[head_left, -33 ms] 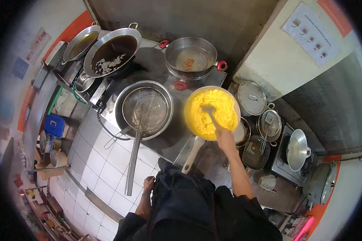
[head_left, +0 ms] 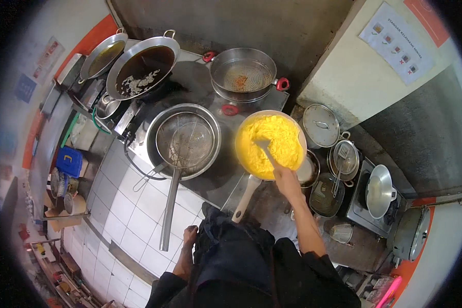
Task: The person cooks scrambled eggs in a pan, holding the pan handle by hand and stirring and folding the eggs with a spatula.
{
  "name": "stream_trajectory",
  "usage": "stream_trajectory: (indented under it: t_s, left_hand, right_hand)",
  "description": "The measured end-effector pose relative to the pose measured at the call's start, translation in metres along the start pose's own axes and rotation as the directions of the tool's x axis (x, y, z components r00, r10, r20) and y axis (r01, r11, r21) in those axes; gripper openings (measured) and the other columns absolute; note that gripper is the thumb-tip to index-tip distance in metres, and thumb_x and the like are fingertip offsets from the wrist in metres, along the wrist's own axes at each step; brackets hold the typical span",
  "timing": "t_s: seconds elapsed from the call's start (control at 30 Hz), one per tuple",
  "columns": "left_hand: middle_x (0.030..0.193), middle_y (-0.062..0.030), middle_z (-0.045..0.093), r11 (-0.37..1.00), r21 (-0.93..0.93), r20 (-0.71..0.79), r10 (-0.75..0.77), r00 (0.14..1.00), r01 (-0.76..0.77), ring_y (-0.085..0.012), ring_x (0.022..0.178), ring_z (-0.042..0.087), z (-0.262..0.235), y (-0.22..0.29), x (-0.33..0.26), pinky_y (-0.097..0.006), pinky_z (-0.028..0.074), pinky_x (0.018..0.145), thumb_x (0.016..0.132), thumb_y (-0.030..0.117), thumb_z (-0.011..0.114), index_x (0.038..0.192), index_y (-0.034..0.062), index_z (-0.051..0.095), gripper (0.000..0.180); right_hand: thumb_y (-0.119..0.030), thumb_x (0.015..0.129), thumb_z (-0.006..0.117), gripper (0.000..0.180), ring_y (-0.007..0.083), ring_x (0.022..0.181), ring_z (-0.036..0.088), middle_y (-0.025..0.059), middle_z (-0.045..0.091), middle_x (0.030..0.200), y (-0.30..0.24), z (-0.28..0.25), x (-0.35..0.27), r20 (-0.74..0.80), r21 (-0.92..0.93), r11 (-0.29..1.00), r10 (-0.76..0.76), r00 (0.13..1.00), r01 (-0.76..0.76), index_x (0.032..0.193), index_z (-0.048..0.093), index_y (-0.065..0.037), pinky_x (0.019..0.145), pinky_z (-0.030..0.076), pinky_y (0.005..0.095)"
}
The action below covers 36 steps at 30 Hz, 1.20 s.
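Over round pan (head_left: 244, 197), right hand (head_left: 286, 180) stirs fluffy egg (head_left: 280, 134).

Lighting is moderate and even, apparently from overhead, strongest on the white floor tiles (head_left: 133, 215) and the pale wall (head_left: 359, 77) at upper right. Yellow food in the pan (head_left: 270, 145) is saturated but not blown out. Soft glare marks the steel pot lids (head_left: 321, 126). The stove top (head_left: 200, 82) reads dark. Fisheye curvature bends straight edges; a black vignette rings the frame. Rim detail is soft and dim.
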<state>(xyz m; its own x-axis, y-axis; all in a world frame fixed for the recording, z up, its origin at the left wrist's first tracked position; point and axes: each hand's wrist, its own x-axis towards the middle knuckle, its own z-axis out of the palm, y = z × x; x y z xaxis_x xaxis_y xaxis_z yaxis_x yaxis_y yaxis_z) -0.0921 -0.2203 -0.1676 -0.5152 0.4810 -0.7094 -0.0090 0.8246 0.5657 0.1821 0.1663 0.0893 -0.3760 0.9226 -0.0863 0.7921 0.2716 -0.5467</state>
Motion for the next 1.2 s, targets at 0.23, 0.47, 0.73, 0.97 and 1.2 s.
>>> stream_trajectory:
  t_s: [0.23,0.47,0.73,0.97,1.2]
  left_hand:
    - [0.102,-0.0173,0.068,0.995,-0.101,-0.044,-0.009,0.999,0.005,-0.0281,0.097,0.065,0.002,0.010,-0.009,-0.037,0.049,0.086,0.080,0.031,0.059,0.104,0.0016,0.068,0.039]
    - [0.102,-0.0181,0.068,0.998,-0.044,-0.014,0.048,0.999,-0.049,-0.0294,0.097,0.065,-0.002,0.009,-0.007,-0.038,0.049,0.086,0.080,0.036,0.058,0.105,0.0012,0.068,0.044]
    - [0.098,-0.0166,0.069,0.997,-0.067,-0.034,0.028,0.999,-0.031,-0.0280,0.094,0.066,-0.003,0.019,-0.011,-0.037,0.049,0.084,0.080,0.034,0.060,0.103,0.0017,0.069,0.041]
    - [0.094,-0.0160,0.070,1.000,0.005,-0.023,0.031,0.999,-0.030,-0.0253,0.089,0.066,-0.001,0.014,0.000,-0.035,0.050,0.081,0.080,0.029,0.061,0.102,0.0018,0.069,0.035]
    - [0.093,-0.0150,0.069,0.990,-0.122,0.009,-0.075,0.997,0.076,-0.0241,0.087,0.066,0.002,0.030,0.009,-0.035,0.051,0.076,0.081,0.028,0.061,0.105,0.0017,0.068,0.036]
  right_hand:
    - [-0.019,0.087,0.056,0.037,0.0410,0.096,0.061,0.0294,0.062,0.097,-0.005,-0.064,-0.015,0.210,-0.062,0.972,0.236,0.949,-0.228,0.123,0.060,-0.015,0.082,0.048,0.0452]
    - [-0.014,0.089,0.049,0.039,0.0446,0.088,0.060,0.0274,0.062,0.091,-0.002,-0.001,0.018,-0.015,0.025,0.988,0.151,0.988,-0.151,0.127,0.056,-0.016,0.076,0.047,0.0496]
    - [-0.020,0.088,0.055,0.040,0.0401,0.094,0.062,0.0260,0.063,0.098,0.007,-0.077,-0.029,0.132,-0.003,0.978,0.208,0.969,-0.210,0.128,0.056,-0.019,0.082,0.049,0.0431]
    - [-0.016,0.088,0.054,0.034,0.0456,0.092,0.059,0.0281,0.062,0.094,0.014,0.007,-0.027,-0.103,0.077,0.992,0.105,0.989,-0.097,0.120,0.060,-0.007,0.075,0.048,0.0483]
    - [-0.018,0.096,0.050,0.040,0.0157,0.053,0.054,0.0123,0.060,0.078,0.008,-0.041,-0.065,0.157,0.431,0.836,0.301,0.940,-0.340,0.134,0.049,-0.006,0.051,0.045,0.0311]
